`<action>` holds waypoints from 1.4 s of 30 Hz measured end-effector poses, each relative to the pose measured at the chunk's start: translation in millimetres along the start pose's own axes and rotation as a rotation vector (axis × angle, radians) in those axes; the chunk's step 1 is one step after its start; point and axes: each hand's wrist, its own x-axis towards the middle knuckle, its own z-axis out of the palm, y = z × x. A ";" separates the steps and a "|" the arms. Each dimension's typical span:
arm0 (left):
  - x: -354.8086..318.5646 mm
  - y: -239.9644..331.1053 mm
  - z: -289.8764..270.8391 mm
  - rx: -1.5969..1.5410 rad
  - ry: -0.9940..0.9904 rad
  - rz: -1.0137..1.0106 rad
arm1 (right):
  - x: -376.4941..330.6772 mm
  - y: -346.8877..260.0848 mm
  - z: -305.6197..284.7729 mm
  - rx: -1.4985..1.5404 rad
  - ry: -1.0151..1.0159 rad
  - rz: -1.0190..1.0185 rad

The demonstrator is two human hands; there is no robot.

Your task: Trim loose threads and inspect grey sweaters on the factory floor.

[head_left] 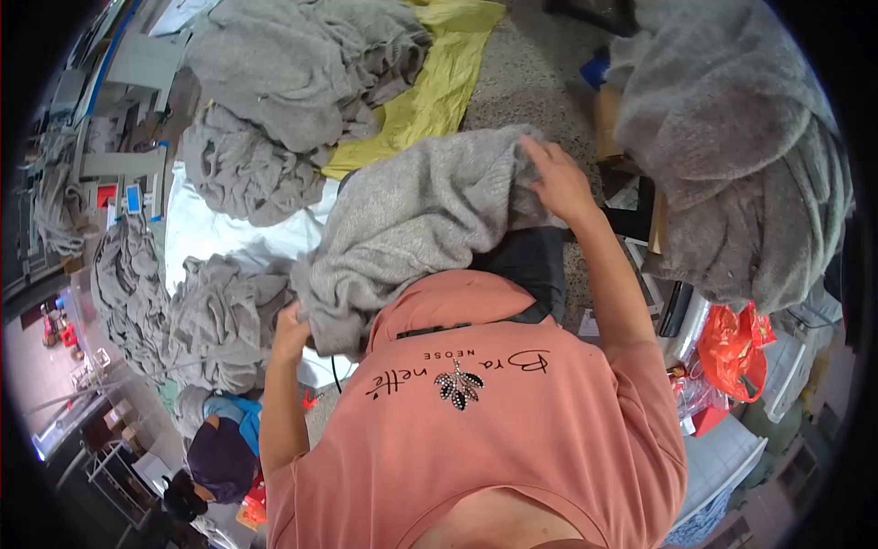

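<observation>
A grey knitted garment point(412, 206) lies bunched in loose folds across my lap, over dark trousers point(533, 261). My left hand point(290, 331) grips its lower left end, fingers partly hidden by the cloth. At the garment's upper right end, my right hand point(556, 179) has its fingers bent over the edge and holds it; the thumb is hidden. The cloth sags slightly between the two hands.
Grey knits point(265, 69) are heaped ahead on a yellow sheet point(439, 82). More lie to the left on a white sheet point(206, 233). A tall grey pile point(732, 156) stands at right, above a red plastic bag point(732, 352). Another person point(222, 457) is at lower left.
</observation>
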 end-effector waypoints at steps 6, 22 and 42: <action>9.4 32.9 -8.3 -0.095 0.241 0.084 | 7.6 7.6 34.2 0.676 -0.131 0.273; 47.0 50.6 -4.4 -0.528 0.483 0.154 | -15.0 -11.5 54.4 0.528 -0.024 0.069; 33.2 28.9 20.1 0.199 -0.306 0.142 | -102.7 42.6 -10.8 -0.562 -0.745 0.226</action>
